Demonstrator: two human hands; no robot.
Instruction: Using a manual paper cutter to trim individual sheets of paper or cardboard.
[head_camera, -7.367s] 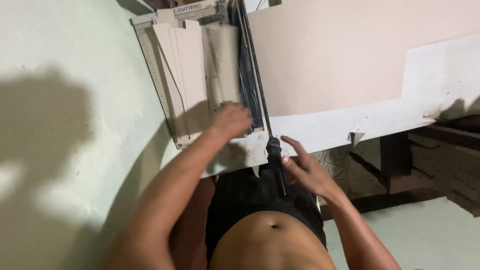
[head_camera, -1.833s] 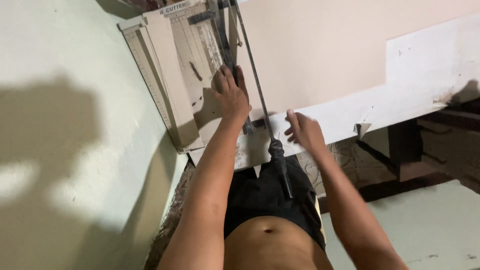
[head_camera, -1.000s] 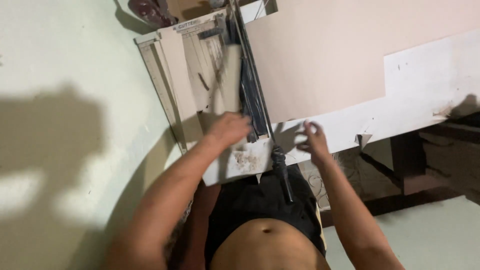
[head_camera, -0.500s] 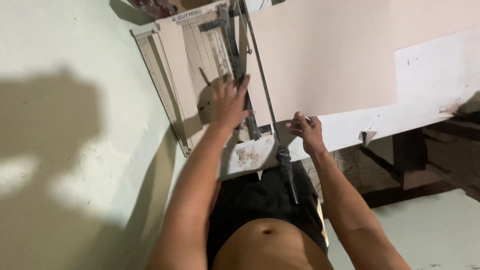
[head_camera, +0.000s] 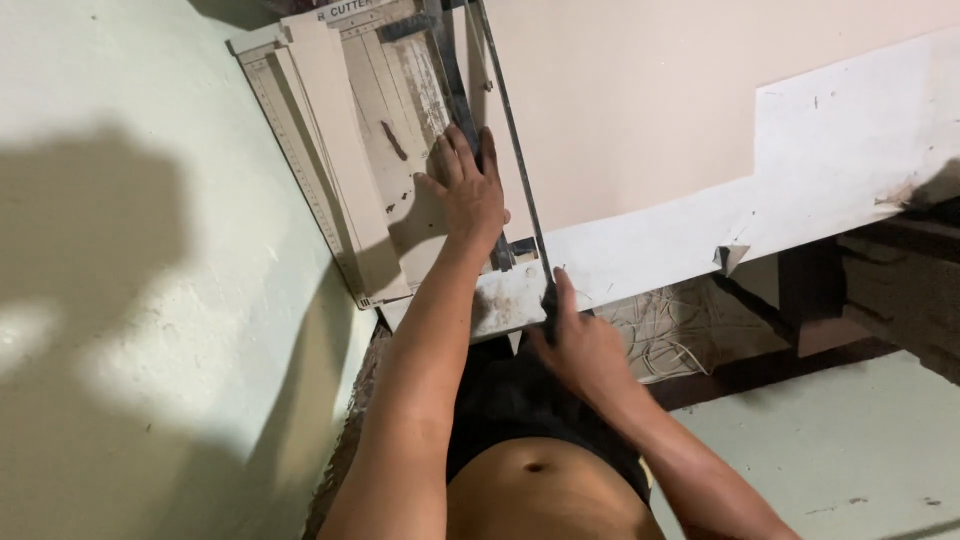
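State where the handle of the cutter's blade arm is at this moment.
In the head view, the handle is at the cutter board's near right corner, gripped by the right hand.

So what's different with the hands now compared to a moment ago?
The right hand has dropped from the board's edge and closed around the cutter's handle. The left hand still presses flat on the paper cutter, by the blade arm. The cutter hasn't moved.

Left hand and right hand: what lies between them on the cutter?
In the head view, the cutter's long dark blade arm runs between the left hand, flat on the board, and the right hand at its handle end.
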